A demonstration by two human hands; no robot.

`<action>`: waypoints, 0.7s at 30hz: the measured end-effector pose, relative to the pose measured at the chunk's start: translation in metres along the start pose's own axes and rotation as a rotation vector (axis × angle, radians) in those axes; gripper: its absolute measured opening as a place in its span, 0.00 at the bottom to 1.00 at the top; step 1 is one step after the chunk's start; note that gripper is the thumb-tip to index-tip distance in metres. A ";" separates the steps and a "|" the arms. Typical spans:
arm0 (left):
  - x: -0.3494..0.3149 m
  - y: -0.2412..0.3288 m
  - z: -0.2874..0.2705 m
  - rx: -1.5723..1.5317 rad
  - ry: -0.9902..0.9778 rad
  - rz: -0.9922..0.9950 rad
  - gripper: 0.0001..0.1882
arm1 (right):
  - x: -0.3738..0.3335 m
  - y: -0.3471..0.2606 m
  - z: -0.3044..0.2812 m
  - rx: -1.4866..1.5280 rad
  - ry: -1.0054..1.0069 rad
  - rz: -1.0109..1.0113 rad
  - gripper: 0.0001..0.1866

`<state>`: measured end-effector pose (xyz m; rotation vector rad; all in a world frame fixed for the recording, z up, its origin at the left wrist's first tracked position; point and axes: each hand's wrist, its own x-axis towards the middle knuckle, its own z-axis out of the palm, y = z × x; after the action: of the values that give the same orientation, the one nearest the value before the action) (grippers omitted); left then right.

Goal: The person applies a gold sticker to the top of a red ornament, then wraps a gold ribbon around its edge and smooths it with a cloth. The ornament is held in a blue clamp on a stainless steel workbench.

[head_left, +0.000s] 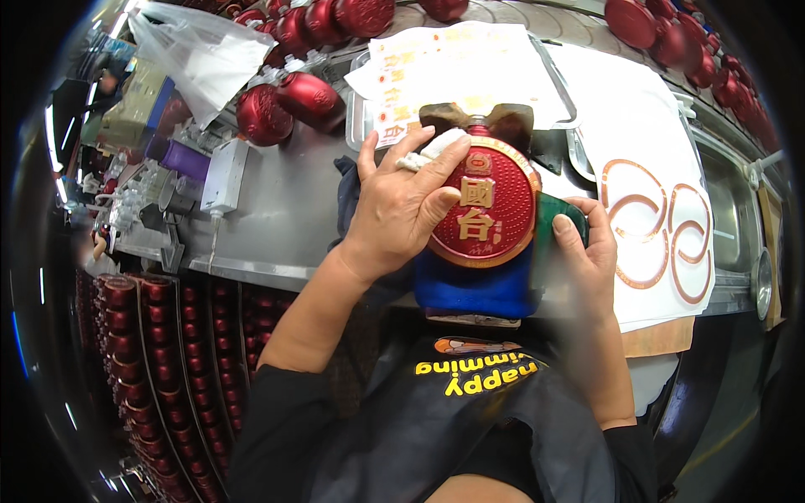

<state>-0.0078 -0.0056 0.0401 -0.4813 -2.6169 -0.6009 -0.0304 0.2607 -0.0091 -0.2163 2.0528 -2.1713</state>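
Observation:
A round, flat red bottle [516,197] with raised gold characters and a gold-orange band around its rim leans in front of me, neck pointing away. It rests against a blue block [474,289], with a dark brown winged support [513,124] behind its neck. Fingers of my left hand [398,205] press a folded white cloth [442,144] against the bottle's upper left edge. Between the thumb and fingers of my right hand [594,251] is a flat green scraper-like piece [549,211], close to the bottle's right rim.
White sheets with orange-gold ring strips [633,239] lie at the right. Printed label sheets [470,63] cover a metal tray behind the bottle. More red bottles [312,99] stand along the back, beside a plastic bag [197,63]. Racks of red bottles [159,352] stand at lower left.

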 end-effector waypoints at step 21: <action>-0.082 0.036 0.028 0.004 0.142 -0.164 0.38 | -0.003 0.015 0.000 -0.209 0.048 -0.081 0.14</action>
<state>0.0686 0.0189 -0.0080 -0.2147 -2.5368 -0.6565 -0.0276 0.2601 -0.0238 -0.2772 2.3377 -2.0214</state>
